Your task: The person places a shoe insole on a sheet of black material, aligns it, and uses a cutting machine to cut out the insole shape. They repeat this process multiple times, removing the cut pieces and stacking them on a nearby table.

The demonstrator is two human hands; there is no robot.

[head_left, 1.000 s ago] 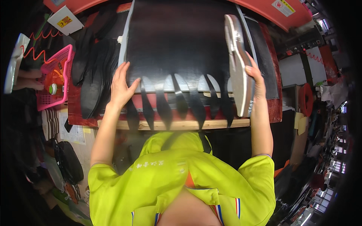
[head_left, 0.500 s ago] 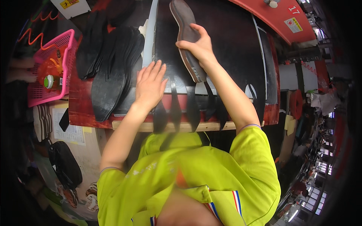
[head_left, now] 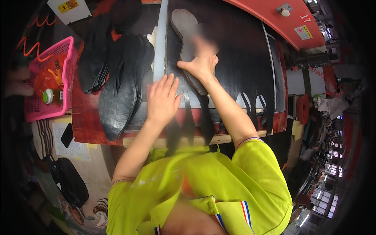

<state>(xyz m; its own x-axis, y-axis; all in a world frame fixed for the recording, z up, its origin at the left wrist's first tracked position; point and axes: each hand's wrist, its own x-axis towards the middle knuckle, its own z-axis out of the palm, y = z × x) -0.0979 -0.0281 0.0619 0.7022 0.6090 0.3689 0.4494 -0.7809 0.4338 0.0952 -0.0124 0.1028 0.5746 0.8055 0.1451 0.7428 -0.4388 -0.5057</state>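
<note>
My left hand (head_left: 163, 102) lies flat with fingers stretched out at the near edge of the black sheet (head_left: 243, 66), beside a long pale strip (head_left: 160, 43). Farther off, my right hand (head_left: 200, 64) spans a grey-brown, sole-shaped cutting die (head_left: 183, 23). Its thumb is at the die's left edge and the fingers reach over to the right side; some of them are smeared by motion. Low over the sheet, the die points away from me; whether it touches is unclear. Narrow black offcuts (head_left: 189, 117) hang at the near edge, between my arms.
Stacked black sole pieces (head_left: 117, 105) lie left of the sheet. Beyond them stands a pink basket (head_left: 70, 74) with a green-lidded jar (head_left: 48, 96). A red machine part (head_left: 270, 15) overhangs the far right. A phone (head_left: 67, 135) and black pouch (head_left: 70, 182) lie at lower left.
The die has shifted slightly nearer and left, with my right hand sliding its grip on it. My left hand has moved slightly nearer and right, still flat. The view has shifted slightly too.
</note>
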